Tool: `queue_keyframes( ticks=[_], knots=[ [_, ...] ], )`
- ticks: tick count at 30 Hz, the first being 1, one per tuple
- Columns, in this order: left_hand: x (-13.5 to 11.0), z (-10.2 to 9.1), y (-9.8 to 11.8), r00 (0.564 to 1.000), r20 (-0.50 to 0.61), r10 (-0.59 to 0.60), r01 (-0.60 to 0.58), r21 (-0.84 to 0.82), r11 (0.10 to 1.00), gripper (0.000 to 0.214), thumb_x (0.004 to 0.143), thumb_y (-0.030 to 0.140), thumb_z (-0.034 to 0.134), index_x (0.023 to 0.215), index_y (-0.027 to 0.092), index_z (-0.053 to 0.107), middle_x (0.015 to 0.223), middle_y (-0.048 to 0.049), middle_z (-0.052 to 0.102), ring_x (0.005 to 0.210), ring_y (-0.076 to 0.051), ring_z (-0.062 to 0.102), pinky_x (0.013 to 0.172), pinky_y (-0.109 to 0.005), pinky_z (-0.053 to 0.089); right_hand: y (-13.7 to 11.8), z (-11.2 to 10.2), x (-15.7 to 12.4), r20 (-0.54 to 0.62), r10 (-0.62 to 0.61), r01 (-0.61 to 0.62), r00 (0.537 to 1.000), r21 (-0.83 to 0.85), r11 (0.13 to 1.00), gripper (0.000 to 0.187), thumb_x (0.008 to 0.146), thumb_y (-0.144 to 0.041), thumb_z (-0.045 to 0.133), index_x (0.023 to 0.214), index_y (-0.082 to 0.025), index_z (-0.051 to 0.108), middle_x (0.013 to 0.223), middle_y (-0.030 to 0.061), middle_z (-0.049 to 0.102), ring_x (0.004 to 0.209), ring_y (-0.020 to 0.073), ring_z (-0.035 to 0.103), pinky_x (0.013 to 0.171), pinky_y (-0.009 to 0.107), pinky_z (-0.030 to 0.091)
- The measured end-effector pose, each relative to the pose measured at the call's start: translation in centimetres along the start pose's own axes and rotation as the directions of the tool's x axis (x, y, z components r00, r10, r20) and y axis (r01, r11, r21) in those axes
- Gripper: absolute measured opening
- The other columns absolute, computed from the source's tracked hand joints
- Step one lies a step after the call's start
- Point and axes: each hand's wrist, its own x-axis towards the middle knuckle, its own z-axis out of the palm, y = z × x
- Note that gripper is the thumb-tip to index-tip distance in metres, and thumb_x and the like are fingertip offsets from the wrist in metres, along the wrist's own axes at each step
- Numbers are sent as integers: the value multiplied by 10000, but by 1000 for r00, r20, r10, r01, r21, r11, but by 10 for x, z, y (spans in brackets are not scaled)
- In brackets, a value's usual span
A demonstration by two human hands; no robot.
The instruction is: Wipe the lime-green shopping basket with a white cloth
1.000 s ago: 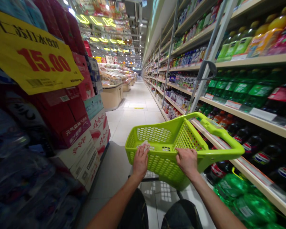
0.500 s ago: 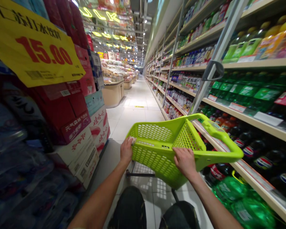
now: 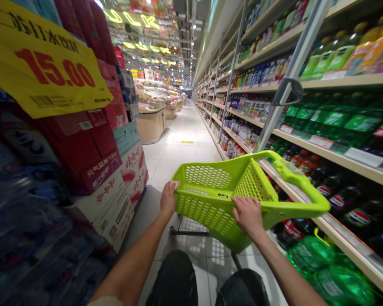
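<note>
Lime-green shopping cart [image 3: 207, 216] is parked at an angle on the tiled floor [image 3: 158, 163] in the head view, right by the drink shelves [image 3: 344, 158]. Left hand [image 3: 168, 199] is pinching a whitish crumpled wipe [image 3: 176, 185], mostly hidden, at the rim's corner away from the handle [image 3: 317, 197]. Right hand [image 3: 248, 214] has its fingers curled over the near rim, can't tell how tight. Stacked cartons [image 3: 104, 199] sit off to the left.

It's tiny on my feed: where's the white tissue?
In the head view, the white tissue is left of centre, at the fingertips of the left hand, by the left end of the green cart.
</note>
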Motion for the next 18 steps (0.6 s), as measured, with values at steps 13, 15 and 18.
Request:
queue_keyframes(
  ticks=[13, 15, 18],
  knots=[
    [-13, 25, 37, 988, -20, 156, -157, -78, 984, 561, 673, -53, 299, 1166, 146, 478, 1284, -105, 460, 1253, -205, 319, 1015, -425, 328, 31, -22, 7, 89, 42, -24, 995, -196, 980, 226, 834, -313, 454, 924, -210, 633, 793, 40, 655, 767, 186, 516, 749, 341, 222],
    [-21, 35, 59, 970, 11, 245, -242, -97, 965, 553, 676, -56, 304, 1153, 149, 492, 1286, -101, 460, 1249, -197, 327, 1017, -399, 333, 32, -22, 8, 114, 48, -24, 992, -203, 979, 212, 838, -316, 454, 897, -229, 638, 744, 26, 645, 733, 177, 512, 714, 334, 214],
    [-30, 44, 80, 916, 43, 398, -389, -141, 910, 548, 690, -48, 314, 1169, 160, 480, 1309, -92, 438, 1263, -194, 300, 1032, -404, 308, 29, -22, 8, 98, 61, -41, 993, -199, 979, 207, 834, -311, 461, 905, -222, 634, 755, 28, 648, 744, 176, 512, 719, 332, 209]
  ],
)
